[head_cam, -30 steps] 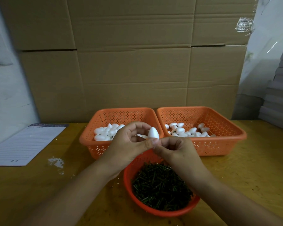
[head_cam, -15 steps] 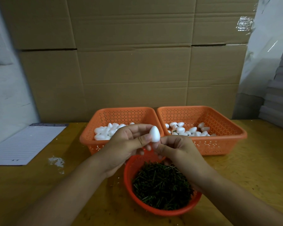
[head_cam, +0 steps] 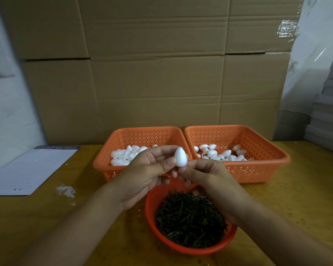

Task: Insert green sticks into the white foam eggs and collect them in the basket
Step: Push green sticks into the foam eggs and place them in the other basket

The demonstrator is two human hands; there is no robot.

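Note:
My left hand pinches a white foam egg upright between thumb and fingers, above the table. My right hand is curled just below the egg, its thumb and finger touching the egg's base; any stick it holds is hidden. Below both hands stands a round red bowl full of short green sticks. Behind, the left orange basket holds several plain eggs. The right orange basket holds several eggs, some showing green stick ends.
A lined paper pad lies at the left on the yellow wooden table. White foam crumbs lie near it. A cardboard wall closes the back. Grey stacked sheets stand at the far right.
The egg has turned upright and risen slightly in my left hand's pinch. My right hand has shifted from beside the egg to under its base.

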